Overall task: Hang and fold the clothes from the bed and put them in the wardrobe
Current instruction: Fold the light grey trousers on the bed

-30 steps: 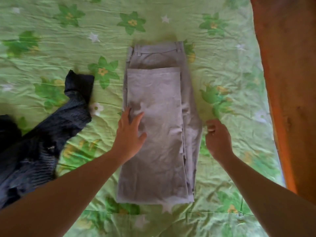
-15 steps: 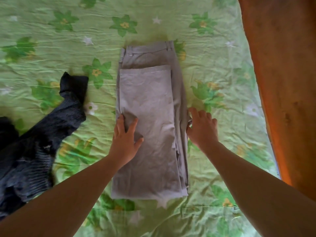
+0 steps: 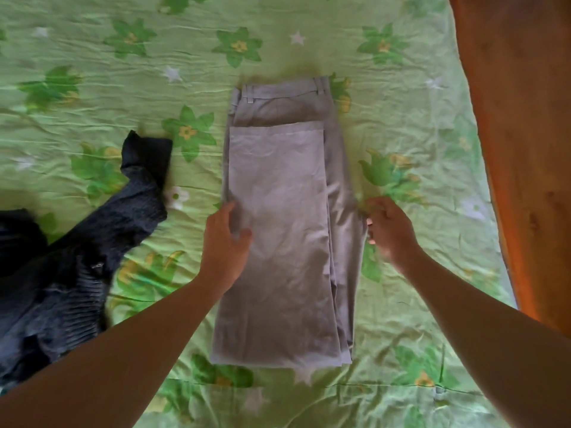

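Grey trousers lie folded lengthwise and doubled over on the green flowered bedsheet, waistband at the far end. My left hand rests on their left edge at mid-length, fingers fairly straight along the edge and thumb on the cloth. My right hand is at the right edge at the same height, its fingers curled and pinching the fabric there. A dark blue knitted garment lies crumpled at the left, one sleeve pointing up towards the trousers.
A brown wooden panel stands along the bed's right side. Bare sheet lies beyond the waistband and between the trousers and the panel.
My left hand slid from the top of the trousers to their left edge. My right hand went from lying flat beside the right edge to curling its fingers on it.
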The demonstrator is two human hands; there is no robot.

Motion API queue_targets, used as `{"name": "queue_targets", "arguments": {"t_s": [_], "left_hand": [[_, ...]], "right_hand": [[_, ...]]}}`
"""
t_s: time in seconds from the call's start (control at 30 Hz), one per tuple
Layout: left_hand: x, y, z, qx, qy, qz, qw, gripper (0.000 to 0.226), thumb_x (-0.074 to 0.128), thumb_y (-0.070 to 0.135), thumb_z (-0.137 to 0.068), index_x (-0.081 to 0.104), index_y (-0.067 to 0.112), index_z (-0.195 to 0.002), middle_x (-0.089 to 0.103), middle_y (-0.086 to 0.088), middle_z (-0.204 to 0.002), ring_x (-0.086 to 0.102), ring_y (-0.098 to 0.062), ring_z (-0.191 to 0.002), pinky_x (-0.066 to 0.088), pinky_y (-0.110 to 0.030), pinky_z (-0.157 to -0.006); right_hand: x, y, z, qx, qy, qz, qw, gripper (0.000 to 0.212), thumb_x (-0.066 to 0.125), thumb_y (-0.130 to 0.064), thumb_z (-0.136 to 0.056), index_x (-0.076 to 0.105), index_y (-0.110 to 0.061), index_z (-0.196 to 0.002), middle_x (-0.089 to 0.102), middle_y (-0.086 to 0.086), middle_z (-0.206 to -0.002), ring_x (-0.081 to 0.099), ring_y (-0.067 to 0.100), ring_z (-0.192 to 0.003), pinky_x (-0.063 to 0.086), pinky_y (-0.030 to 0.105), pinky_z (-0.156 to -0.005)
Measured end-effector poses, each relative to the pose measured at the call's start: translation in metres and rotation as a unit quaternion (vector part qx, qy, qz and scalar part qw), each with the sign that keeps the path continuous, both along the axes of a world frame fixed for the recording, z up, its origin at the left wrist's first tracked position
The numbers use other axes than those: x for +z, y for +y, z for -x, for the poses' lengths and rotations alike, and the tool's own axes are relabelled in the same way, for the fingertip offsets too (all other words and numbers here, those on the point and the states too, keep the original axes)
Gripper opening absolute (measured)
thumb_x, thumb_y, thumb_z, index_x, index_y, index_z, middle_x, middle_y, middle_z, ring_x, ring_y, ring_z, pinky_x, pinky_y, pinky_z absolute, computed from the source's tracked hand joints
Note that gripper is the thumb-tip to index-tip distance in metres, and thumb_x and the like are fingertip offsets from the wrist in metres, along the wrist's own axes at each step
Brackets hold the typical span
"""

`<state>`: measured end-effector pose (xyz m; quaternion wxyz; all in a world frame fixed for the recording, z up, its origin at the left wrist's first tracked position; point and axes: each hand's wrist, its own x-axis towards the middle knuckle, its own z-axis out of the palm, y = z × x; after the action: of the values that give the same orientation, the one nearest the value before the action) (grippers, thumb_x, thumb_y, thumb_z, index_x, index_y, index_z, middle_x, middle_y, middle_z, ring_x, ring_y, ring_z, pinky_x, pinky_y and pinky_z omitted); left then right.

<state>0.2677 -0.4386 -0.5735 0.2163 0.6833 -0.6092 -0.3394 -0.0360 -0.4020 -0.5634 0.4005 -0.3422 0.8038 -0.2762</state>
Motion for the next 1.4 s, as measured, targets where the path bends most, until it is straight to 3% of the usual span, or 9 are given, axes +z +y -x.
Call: {"name": "queue_targets", "arguments": {"t_s": [0.13,0.4,0.57,0.77,0.83,1.0,1.13,1.3,1.4], "left_hand": [[0.008,-0.023,-0.016,0.193,0.151,-0.158,0.956,0.025,0.045,0.008,-0.096,0.067,0.014,-0.109,0.071,-0.006,-0.093,0.067,-0.025,-0.082,0.057,-0.038,-0.075],[0.014,-0.036,-0.023,0.101,0.208,-0.266,0.936,0.010,0.068,0.021,-0.094,0.074,0.013,-0.093,0.073,-0.002,-0.082,0.067,-0.014,-0.068,0.049,-0.023,-0.051],[0.010,-0.034,-0.027,0.133,0.168,-0.200,0.956,0.013,0.068,0.018,-0.093,0.073,0.007,-0.087,0.075,-0.010,-0.086,0.070,-0.026,-0.081,0.058,-0.040,-0.074],[0.012,-0.047,-0.024,0.093,0.198,-0.254,0.942,0.024,0.064,0.030,-0.091,0.066,0.007,-0.096,0.071,-0.013,-0.090,0.064,-0.031,-0.080,0.052,-0.046,-0.071],[0.013,-0.060,-0.021,0.097,0.231,-0.260,0.933,0.023,0.066,0.032,-0.093,0.068,0.012,-0.105,0.073,-0.014,-0.102,0.068,-0.033,-0.090,0.058,-0.047,-0.076],[0.004,-0.078,-0.012,0.108,0.157,-0.164,0.968,0.015,0.071,0.014,-0.089,0.062,0.021,-0.098,0.071,0.001,-0.094,0.069,-0.015,-0.080,0.047,-0.014,-0.047],[0.007,-0.083,-0.009,0.063,0.067,-0.098,0.991,0.020,0.069,0.019,-0.086,0.063,0.020,-0.104,0.069,0.002,-0.091,0.067,-0.013,-0.079,0.048,-0.023,-0.058],[0.015,-0.120,0.010,0.041,0.066,-0.051,0.996,0.023,0.065,0.021,-0.087,0.066,0.011,-0.107,0.069,-0.004,-0.092,0.064,-0.020,-0.077,0.051,-0.033,-0.067],[0.017,-0.142,0.015,0.090,0.102,-0.050,0.989,0.018,0.066,0.022,-0.091,0.066,0.013,-0.106,0.066,0.004,-0.087,0.062,-0.013,-0.076,0.050,-0.030,-0.070]], "right_hand": [[0.004,-0.010,-0.008,0.088,0.038,-0.075,0.993,0.022,0.063,-0.030,-0.095,0.058,-0.012,-0.083,0.065,0.012,-0.082,0.065,0.036,-0.082,0.057,0.051,-0.075],[-0.004,-0.013,-0.017,0.017,0.078,-0.068,0.995,0.022,0.061,-0.022,-0.091,0.054,-0.005,-0.078,0.053,0.005,-0.066,0.047,0.023,-0.061,0.034,0.032,-0.052],[-0.006,-0.007,-0.007,-0.065,-0.022,-0.055,0.996,0.023,0.072,-0.020,-0.089,0.057,-0.008,-0.076,0.050,0.007,-0.066,0.047,0.023,-0.064,0.042,0.039,-0.062],[0.001,-0.026,-0.013,-0.044,-0.054,-0.065,0.995,0.019,0.074,-0.027,-0.087,0.064,-0.016,-0.075,0.060,-0.001,-0.062,0.051,0.016,-0.052,0.040,0.029,-0.052],[0.006,-0.046,-0.016,-0.033,-0.022,-0.035,0.999,0.025,0.073,-0.035,-0.088,0.066,-0.013,-0.076,0.062,0.002,-0.064,0.055,0.019,-0.056,0.044,0.030,-0.055],[0.008,-0.082,-0.020,0.075,0.120,-0.063,0.988,0.029,0.062,-0.022,-0.093,0.051,-0.018,-0.067,0.057,0.007,-0.071,0.060,0.031,-0.075,0.039,0.032,-0.061],[0.012,-0.086,-0.032,0.101,0.258,-0.028,0.961,0.017,0.055,-0.012,-0.089,0.057,-0.011,-0.106,0.061,0.016,-0.106,0.058,0.039,-0.102,0.048,0.040,-0.078],[0.013,-0.123,-0.066,0.104,0.129,0.005,0.986,0.037,0.064,-0.038,-0.093,0.058,-0.011,-0.117,0.063,0.007,-0.100,0.058,0.026,-0.092,0.042,0.032,-0.075],[0.013,-0.142,-0.061,0.044,0.048,-0.003,0.998,0.027,0.071,-0.034,-0.086,0.065,-0.008,-0.086,0.060,0.006,-0.074,0.057,0.026,-0.074,0.046,0.039,-0.065]]}}
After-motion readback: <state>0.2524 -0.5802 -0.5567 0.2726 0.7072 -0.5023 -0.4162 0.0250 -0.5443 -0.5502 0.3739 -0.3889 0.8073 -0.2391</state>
